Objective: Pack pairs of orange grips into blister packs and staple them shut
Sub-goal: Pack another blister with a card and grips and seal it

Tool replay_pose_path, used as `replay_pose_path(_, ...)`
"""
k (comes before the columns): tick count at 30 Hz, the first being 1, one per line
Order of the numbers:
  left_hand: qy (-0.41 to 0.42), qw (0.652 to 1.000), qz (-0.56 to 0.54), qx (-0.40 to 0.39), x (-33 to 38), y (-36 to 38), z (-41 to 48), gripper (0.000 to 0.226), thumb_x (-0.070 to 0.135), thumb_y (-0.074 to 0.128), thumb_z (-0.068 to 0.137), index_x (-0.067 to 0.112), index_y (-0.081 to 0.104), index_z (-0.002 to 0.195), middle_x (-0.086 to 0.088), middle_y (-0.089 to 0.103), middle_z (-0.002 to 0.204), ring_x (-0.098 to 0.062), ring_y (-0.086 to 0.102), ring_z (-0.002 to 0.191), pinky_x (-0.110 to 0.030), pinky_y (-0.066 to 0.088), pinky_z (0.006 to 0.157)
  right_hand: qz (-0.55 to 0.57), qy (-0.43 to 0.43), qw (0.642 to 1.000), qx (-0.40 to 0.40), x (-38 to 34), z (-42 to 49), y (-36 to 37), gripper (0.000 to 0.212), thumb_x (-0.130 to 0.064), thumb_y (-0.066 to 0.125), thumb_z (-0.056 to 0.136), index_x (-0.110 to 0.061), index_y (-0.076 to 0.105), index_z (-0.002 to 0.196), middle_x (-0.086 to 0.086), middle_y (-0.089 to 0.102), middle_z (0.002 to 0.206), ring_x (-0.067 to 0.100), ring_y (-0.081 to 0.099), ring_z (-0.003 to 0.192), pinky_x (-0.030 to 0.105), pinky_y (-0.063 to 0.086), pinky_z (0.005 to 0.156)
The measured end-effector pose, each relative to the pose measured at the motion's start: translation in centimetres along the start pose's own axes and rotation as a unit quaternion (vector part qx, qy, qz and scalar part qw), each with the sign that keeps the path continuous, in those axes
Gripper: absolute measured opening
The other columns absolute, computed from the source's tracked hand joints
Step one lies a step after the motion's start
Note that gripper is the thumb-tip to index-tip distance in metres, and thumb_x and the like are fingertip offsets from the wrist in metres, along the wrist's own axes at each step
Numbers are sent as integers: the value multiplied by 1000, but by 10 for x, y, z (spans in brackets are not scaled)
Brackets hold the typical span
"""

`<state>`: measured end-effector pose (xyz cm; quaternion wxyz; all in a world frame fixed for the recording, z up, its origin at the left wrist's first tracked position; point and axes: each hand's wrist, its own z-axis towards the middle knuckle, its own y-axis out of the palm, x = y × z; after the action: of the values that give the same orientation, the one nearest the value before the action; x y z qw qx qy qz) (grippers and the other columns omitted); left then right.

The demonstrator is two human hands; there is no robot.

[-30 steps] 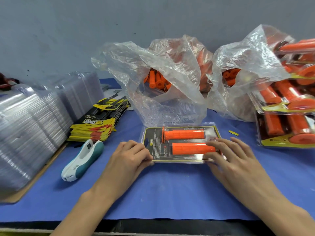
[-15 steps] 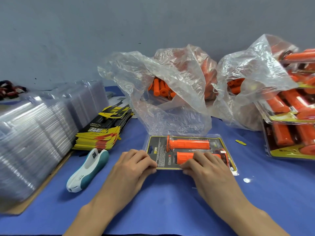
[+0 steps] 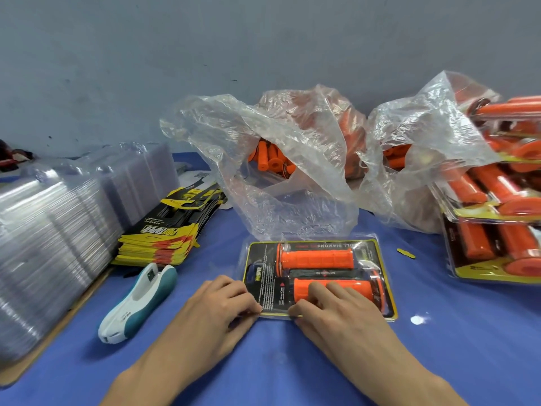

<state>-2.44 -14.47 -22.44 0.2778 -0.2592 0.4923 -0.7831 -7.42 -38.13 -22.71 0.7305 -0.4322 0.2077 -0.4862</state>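
from where the head camera looks, the blister pack [image 3: 263, 276] lies flat on the blue desk [image 3: 468, 347] at the centre of the frame, with one orange grip [image 3: 317, 259] in the far bay and a second grip [image 3: 357, 288] in the near bay. the hands sit close together on its near edge. the left hand [image 3: 216, 312] has its fingers curled onto the near left corner and seems to pinch it. the right hand [image 3: 336, 315] lies with flattish fingers over the near grip, thumb at the edge, pressing down. the stapler [image 3: 140, 300] rests untouched at lower left, well apart from the pack, so i judge the stapling is not yet done. the risk is that the clear cover springs back open once a hand lets go to fetch the stapler, or that the pack slides on the cloth and the staple lands crooked. uneven pressure could also leave the near grip proud of its bay. whether the cover is fully snapped down i cannot tell; glare and the hands hide the near seam. the finished packs [image 3: 503, 224] at the right are cut off by the frame, the loose grips in the plastic bags [image 3: 281, 171] are blurred behind film, and the card stack [image 3: 167, 232] print is hard to read.
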Motion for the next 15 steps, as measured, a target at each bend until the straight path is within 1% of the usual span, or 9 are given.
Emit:
replay_pose_path(2,7,1000,2,0,0,0,0,11,42,57,93,36,65,91,22,58,91,-4,54,93,-20,38,79,-9,-3,1000,8,-1,1,1,12,-31,73,84,-28,64,76,-5,54,74,17,53,62,31,46,53)
replay_pose_path(4,9,1000,1,0,0,-1,1,18,44,51,95,35,66,92,22,59,92,-4,54,92,-20,37,78,-18,-12,1000,12,-2,2,1,12,-31,71,84,-28,63,76,-5,54,76,17,53,63,31,46,54)
replay_pose_path(6,5,1000,-5,-7,1,-1,1,24,46,46,96,35,67,94,21,59,92,-5,55,92,-21,37,78,-21,-28,999,7,-5,5,3,8,-31,69,86,-30,64,80,-6,54,79,17,53,66,31,47,56)
replay_pose_path(8,7,1000,-1,-11,3,1,0,27,46,44,96,35,68,95,20,60,92,-7,56,92,-22,38,79,-13,-41,999,-7,-7,8,7,3,-30,67,87,-32,65,86,-7,54,82,17,54,69,32,48,58)
replay_pose_path(11,11,1000,10,8,2,-4,-1,32,52,43,96,35,70,101,20,61,96,-6,55,97,-24,39,83,1,-37,999,-15,-8,12,12,5,-31,67,88,-34,65,85,-8,53,81,16,54,68,32,48,56)
replay_pose_path(12,-15,999,8,29,-3,-9,-3,36,54,42,96,34,70,104,19,62,99,-7,54,100,-27,40,85,5,-37,999,-16,-7,13,13,5,-31,66,89,-33,65,85,-9,53,81,15,54,67,32,48,56)
replay_pose_path(13,-60,996,14,63,-9,-14,-6,40,57,42,94,31,70,108,15,63,102,-9,53,102,-31,40,87,9,-39,999,-17,-7,13,14,5,-31,66,89,-33,65,85,-9,53,81,15,54,67,32,48,55)
replay_pose_path(14,-125,987,38,96,-18,-20,-9,46,59,43,91,28,68,114,10,63,106,-15,54,103,-34,41,88,11,-41,999,-18,-6,13,15,5,-31,67,89,-33,64,86,-9,53,82,15,54,67,32,48,55)
replay_pose_path(15,-205,970,69,109,-27,-27,-13,52,61,45,89,25,64,122,4,62,112,-21,54,106,-38,42,89,12,-42,999,-22,-6,12,16,6,-29,69,87,-33,64,86,-9,53,82,16,53,67,32,47,55)
